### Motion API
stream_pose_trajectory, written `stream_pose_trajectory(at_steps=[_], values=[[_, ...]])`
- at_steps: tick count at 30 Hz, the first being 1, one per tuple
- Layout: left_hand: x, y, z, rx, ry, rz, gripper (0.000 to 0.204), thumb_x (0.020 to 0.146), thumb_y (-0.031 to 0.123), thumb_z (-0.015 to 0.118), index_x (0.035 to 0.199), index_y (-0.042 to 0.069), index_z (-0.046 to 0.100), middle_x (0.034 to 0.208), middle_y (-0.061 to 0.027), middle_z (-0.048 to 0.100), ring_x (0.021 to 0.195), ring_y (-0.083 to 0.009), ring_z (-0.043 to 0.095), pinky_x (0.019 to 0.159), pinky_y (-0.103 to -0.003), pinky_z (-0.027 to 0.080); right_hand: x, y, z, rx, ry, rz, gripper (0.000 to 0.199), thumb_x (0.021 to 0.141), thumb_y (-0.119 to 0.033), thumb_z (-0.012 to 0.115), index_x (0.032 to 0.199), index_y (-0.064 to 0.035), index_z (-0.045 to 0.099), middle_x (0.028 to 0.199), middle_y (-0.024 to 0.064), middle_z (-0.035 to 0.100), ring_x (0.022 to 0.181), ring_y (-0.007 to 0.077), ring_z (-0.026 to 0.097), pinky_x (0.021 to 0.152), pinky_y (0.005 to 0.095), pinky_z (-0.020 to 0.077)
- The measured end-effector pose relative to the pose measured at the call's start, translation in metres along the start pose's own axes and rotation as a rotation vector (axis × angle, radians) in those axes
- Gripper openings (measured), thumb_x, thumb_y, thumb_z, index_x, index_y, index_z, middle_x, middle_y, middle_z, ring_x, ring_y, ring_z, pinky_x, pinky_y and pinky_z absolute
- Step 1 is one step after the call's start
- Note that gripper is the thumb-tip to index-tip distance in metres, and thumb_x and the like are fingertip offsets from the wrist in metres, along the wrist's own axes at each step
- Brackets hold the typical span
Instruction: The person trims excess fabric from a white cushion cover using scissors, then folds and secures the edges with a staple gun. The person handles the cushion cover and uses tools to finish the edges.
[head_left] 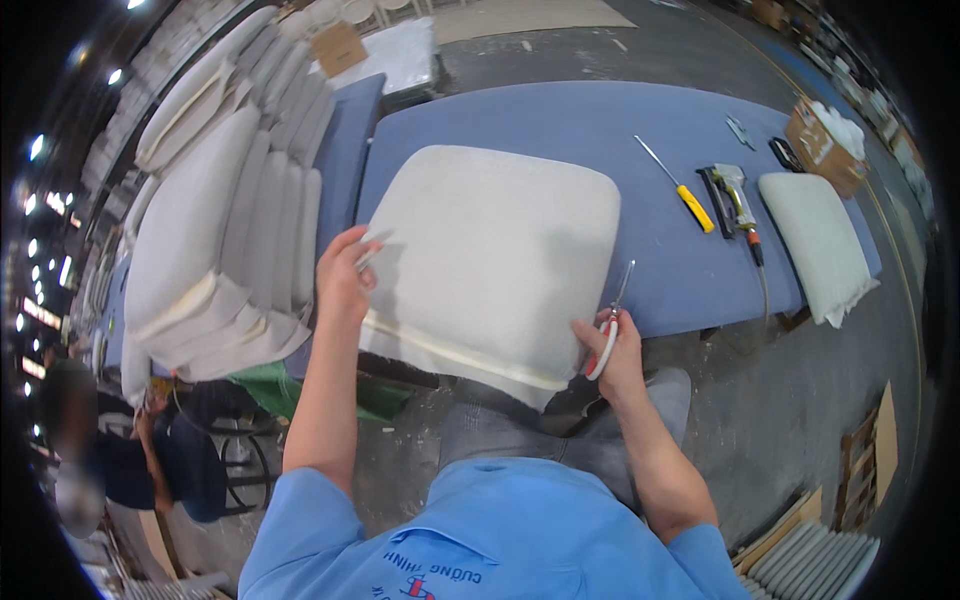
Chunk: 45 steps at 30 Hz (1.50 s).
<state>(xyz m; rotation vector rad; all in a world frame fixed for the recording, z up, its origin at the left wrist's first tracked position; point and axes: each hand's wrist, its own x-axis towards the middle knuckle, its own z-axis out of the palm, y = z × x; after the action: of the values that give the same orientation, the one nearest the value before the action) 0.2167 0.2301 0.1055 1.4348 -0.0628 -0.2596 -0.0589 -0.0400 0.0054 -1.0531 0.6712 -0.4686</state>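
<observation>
A pale fabric-covered seat cushion (500,230) lies on the blue padded table before me, its near edge showing a cream foam line and loose cloth. At the cushion's left edge, my left hand (345,278) is closed with a small pale thing between its fingers, too small to make out. My right hand (617,355), by the near right corner, grips a scissor-like hand tool (606,340) with red-and-white handles; its slim metal tip points away from me. The right thumb lies close to the cushion's edge.
On the blue table (660,290) lie a yellow-handled screwdriver (690,205), a staple gun (738,195) with a hose, and another cushion (815,235). A cardboard box (825,145) stands at the far right. Stacked cushions (200,200) rise at left, near another person (150,450).
</observation>
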Motion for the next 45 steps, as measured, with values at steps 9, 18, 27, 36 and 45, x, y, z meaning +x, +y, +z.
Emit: stream_pose_trajectory(at_steps=[9, 18, 27, 36, 45], values=[[-0.172, -0.106, 0.053, -0.211, -0.527, -0.801, 0.023, 0.103, 0.024, 0.067, 0.117, 0.005, 0.064, 0.081, -0.0035, 0.063, 0.047, -0.0084, 0.046, 0.039, -0.023, 0.035, -0.012, -0.025, -0.047, -0.252, -0.157, -0.010, 0.039, 0.098, -0.024, 0.077, 0.125, -0.0052, 0.057, 0.091, 0.0061, 0.069, 0.071, 0.0118, 0.068, 0.058, 0.0256, 0.0541], [-0.133, -0.129, 0.051, -0.228, -0.052, -0.564, 0.037, 0.099, 0.034, 0.077, 0.086, 0.007, 0.056, 0.069, -0.0037, 0.060, 0.041, -0.0098, 0.043, 0.036, -0.026, 0.032, 0.021, -0.018, -0.020, -0.314, -0.098, 0.052, 0.038, 0.091, -0.017, 0.084, 0.111, -0.0092, 0.052, 0.084, 0.0044, 0.064, 0.064, 0.0128, 0.064, 0.047, 0.0264, 0.0495], [-0.043, -0.082, 0.039, 0.098, -0.027, -0.285, 0.035, 0.100, 0.032, 0.073, 0.081, 0.004, 0.063, 0.065, -0.0015, 0.057, 0.042, -0.0091, 0.043, 0.037, -0.028, 0.031, 0.049, -0.023, 0.047, -0.163, -0.147, 0.042, 0.040, 0.093, -0.019, 0.083, 0.112, -0.0092, 0.049, 0.087, 0.0082, 0.066, 0.063, 0.0146, 0.067, 0.050, 0.0280, 0.0508], [-0.135, -0.121, 0.036, -0.092, -0.208, -0.616, 0.031, 0.101, 0.035, 0.073, 0.110, 0.005, 0.075, 0.070, 0.0020, 0.059, 0.046, -0.0051, 0.048, 0.035, -0.022, 0.029, 0.002, -0.036, -0.010, -0.414, -0.519, 0.205, 0.049, 0.099, -0.021, 0.073, 0.141, -0.0014, 0.057, 0.096, 0.0093, 0.071, 0.068, 0.0118, 0.066, 0.061, 0.0246, 0.0531], [-0.144, -0.143, 0.072, -0.279, -0.194, -0.614, 0.028, 0.100, 0.033, 0.072, 0.094, 0.006, 0.072, 0.071, 0.0023, 0.058, 0.045, -0.0055, 0.045, 0.038, -0.024, 0.031, -0.041, -0.038, -0.027, -0.440, -0.761, 0.338, 0.047, 0.098, -0.019, 0.072, 0.140, -0.0021, 0.058, 0.096, 0.0071, 0.071, 0.077, 0.0126, 0.065, 0.072, 0.0284, 0.0548]])
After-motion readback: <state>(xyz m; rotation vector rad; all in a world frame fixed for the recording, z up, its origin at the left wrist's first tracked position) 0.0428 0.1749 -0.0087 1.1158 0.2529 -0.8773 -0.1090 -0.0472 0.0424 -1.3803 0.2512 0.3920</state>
